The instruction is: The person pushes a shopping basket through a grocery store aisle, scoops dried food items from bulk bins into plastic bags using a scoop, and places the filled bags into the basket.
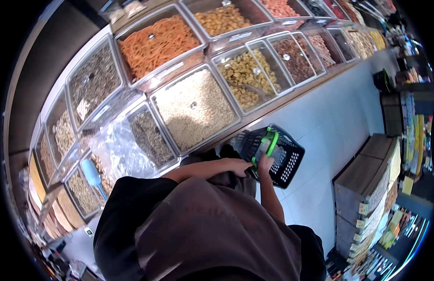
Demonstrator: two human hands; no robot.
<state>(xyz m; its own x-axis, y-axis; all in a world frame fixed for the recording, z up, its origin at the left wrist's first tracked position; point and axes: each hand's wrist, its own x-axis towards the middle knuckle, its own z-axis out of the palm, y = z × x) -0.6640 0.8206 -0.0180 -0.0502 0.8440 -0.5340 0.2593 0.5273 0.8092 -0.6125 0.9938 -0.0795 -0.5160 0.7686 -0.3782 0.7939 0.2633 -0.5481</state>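
A black plastic shopping basket (291, 164) with a green handle (273, 144) hangs in front of my body, above the floor. My right hand (265, 162) is closed around the handle. At the basket's left edge, my left hand (238, 167) is closed on the basket, with its fingertips partly hidden. Something pale or clear lies inside the basket, mostly covered by my right hand and the handle. Just beyond my left forearm is a clear-lidded bin of pale grains (196, 110).
Clear-lidded bins of dried foods line the counter, among them orange strips (158, 47) and yellow-green pieces (247, 77). A crumpled clear plastic bag (121, 150) and a light-blue scoop (90, 173) lie on the left bins. A grey display unit (355, 206) stands right across the tiled floor (320, 126).
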